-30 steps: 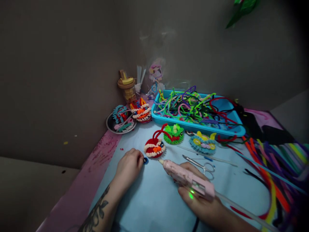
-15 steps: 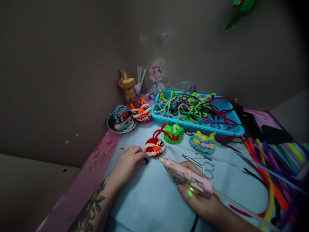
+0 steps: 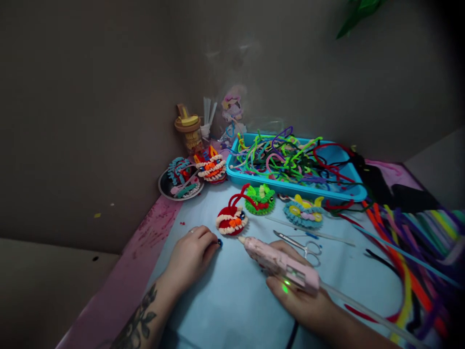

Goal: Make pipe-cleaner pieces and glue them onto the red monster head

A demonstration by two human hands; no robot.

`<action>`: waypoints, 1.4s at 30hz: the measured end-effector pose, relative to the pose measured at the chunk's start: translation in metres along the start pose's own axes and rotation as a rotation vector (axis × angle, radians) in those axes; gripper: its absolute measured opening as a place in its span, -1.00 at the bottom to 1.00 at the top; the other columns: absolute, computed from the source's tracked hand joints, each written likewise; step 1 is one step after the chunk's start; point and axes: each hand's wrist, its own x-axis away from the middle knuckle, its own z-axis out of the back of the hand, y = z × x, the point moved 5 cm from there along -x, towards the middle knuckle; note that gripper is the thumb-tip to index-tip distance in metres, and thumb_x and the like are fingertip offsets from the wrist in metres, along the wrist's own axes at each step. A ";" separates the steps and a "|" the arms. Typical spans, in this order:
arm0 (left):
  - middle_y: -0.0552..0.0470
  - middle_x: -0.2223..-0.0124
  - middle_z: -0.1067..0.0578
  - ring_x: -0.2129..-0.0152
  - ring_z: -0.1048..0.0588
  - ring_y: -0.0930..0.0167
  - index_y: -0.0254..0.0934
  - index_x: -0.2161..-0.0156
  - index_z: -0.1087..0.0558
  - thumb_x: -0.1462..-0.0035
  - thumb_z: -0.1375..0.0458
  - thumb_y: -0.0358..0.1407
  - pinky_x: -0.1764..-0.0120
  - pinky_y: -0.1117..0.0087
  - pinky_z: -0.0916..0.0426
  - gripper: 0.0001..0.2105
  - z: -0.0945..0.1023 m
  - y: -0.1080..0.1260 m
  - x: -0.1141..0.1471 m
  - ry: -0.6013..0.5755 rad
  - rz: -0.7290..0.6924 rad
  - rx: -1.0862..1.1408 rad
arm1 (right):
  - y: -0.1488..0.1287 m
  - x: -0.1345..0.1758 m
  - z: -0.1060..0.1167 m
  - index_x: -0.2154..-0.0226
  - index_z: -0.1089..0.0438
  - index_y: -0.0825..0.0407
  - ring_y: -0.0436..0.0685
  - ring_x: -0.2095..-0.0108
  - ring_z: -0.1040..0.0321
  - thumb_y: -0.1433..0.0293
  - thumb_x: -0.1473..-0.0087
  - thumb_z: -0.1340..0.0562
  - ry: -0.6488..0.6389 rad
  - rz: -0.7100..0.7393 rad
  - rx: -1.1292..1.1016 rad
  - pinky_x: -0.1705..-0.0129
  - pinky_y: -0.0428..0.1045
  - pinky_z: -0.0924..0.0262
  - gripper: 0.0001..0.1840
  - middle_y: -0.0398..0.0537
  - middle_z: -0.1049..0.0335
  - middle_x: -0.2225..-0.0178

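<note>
So, we've got a pale blue sheet (image 3: 232, 300) filling the lower middle of the frame, and our blue tray (image 3: 290, 186) with a tangle of fuzzy stems (image 3: 290, 160) sits right of centre at its far end. Our right hand (image 3: 301, 303), lower right, is wrapped round a pink glue gun (image 3: 281, 265), nozzle aimed left toward mid-frame. Our left hand (image 3: 194, 254) rests just below and left of centre, fingers curled down at the sheet. Going smaller, we have silver scissors (image 3: 290, 239) lying right of centre, then the red fuzzy ornament (image 3: 231, 223) near the middle, just above the nozzle tip. Tiniest is a dark blue bit (image 3: 220, 243) touching our left fingertips; it's partly hidden, so we honestly can't tell whether it's pinched.
</note>
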 end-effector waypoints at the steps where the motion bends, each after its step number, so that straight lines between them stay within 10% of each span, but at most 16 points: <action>1: -0.03 0.25 -0.45 0.29 -0.43 0.36 -0.24 0.27 -0.43 -0.21 0.00 -0.31 0.25 0.37 -0.31 -0.84 0.000 0.001 -0.001 0.003 0.007 -0.012 | -0.001 -0.001 -0.001 0.02 -0.35 -0.07 0.18 0.08 -0.37 0.49 0.09 -0.15 -0.024 0.011 -0.004 0.05 0.01 -0.31 -0.49 -0.05 -0.41 0.11; 24: -0.04 0.27 -0.48 0.30 -0.44 0.29 -0.25 0.26 -0.45 -0.19 -0.03 -0.39 0.27 0.33 -0.33 -0.86 -0.009 0.010 -0.002 -0.122 -0.009 -0.335 | -0.001 -0.002 -0.002 0.01 -0.35 -0.09 0.16 0.10 -0.36 0.48 0.08 -0.13 -0.096 -0.032 -0.008 0.04 0.01 -0.28 -0.49 -0.06 -0.40 0.15; 42: -0.04 0.17 -0.46 0.25 -0.46 0.30 -0.21 0.07 -0.36 -0.13 -0.11 -0.25 0.29 0.36 -0.33 -0.75 -0.008 -0.009 0.017 0.101 0.222 -0.090 | 0.000 -0.001 -0.002 0.00 -0.32 -0.09 0.17 0.11 -0.37 0.46 0.04 -0.14 -0.109 -0.017 -0.014 0.12 -0.03 -0.33 -0.51 -0.04 -0.39 0.14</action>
